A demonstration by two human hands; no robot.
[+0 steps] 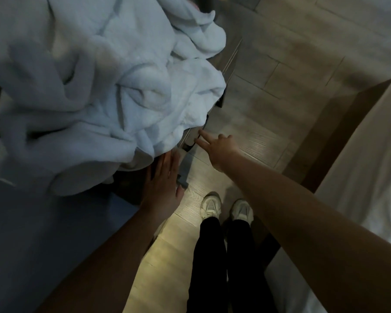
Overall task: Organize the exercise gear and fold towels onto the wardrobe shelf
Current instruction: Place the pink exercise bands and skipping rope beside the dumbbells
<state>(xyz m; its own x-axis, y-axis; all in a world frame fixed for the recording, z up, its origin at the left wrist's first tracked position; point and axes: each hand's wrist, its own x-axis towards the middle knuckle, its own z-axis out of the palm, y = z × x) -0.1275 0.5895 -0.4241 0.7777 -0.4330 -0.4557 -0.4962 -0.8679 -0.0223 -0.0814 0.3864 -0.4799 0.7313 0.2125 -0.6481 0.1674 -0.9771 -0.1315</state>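
Your left hand [163, 178]: arm reaching forward, fingers straight and together, released, palm flat against the dark edge beneath the towels [88, 86]. Your right hand [217, 145]: arm extended, fingers loosely spread, two tips touching a small dim object [190, 142], grasping nothing. Towels: crumpled white heap, your upper left.

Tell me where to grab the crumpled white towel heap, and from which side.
Take the towel heap by its loose overhanging edge nearest the person, likely coming from the floor side. That edge hangs free, beside the flat left hand and the reaching right hand; the rest is bunched in thick folds.
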